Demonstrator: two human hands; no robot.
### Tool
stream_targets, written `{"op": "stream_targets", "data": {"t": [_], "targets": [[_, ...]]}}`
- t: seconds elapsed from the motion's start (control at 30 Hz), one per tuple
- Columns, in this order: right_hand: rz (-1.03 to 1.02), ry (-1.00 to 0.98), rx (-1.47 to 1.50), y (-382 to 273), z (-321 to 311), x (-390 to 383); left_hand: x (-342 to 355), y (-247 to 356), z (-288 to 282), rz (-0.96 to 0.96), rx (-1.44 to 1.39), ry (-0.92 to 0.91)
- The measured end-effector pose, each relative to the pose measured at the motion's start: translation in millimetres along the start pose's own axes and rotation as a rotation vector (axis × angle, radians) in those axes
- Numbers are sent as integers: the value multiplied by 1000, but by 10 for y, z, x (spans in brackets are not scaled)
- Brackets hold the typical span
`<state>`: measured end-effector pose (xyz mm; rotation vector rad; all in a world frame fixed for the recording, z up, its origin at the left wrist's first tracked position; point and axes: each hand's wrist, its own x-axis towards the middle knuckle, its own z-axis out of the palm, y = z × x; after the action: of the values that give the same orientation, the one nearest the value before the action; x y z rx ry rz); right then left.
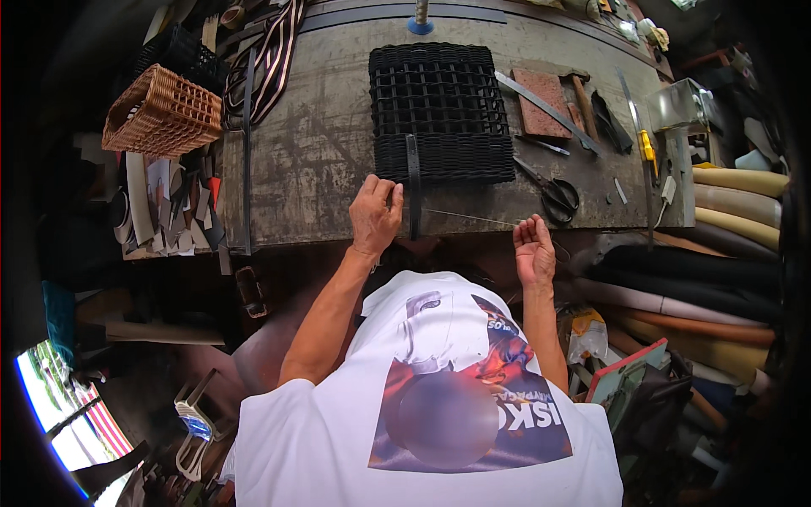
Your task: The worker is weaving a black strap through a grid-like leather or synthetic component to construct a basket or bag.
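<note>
A black woven basket (439, 93) lies on the worktable, its open lattice toward the far end and its denser weave nearer me. A narrow black strap (412, 182) runs from its near part over the table's front edge. My left hand (374, 217) is just left of the strap, thumb and fingers pinched together on what looks like the thread's other end. A thin pale thread (469, 216) stretches from the strap to my right hand (534, 249), whose fingertips are closed on it. Scissors (557, 198) with black handles lie beyond my right hand.
Right of the basket lie a metal ruler (549, 114), a reddish slab (541, 103), a hammer (585, 106) and a yellow-handled tool (647, 145). A tan wicker basket (165, 114) stands at the left, near striped straps (274, 59). Rolled material (735, 207) is stacked at the right.
</note>
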<state>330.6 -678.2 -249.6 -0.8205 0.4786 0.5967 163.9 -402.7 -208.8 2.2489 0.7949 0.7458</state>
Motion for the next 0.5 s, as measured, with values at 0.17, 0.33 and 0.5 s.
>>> {"op": "stream_targets", "data": {"t": [0.17, 0.33, 0.5], "targets": [[98, -226, -156, 166, 67, 21, 310, 64, -153, 239, 78, -195], [237, -282, -515, 316, 283, -47, 690, -17, -340, 640, 227, -502], [157, -243, -776, 585, 608, -12, 889, -126, -334, 783, 23, -573]]}}
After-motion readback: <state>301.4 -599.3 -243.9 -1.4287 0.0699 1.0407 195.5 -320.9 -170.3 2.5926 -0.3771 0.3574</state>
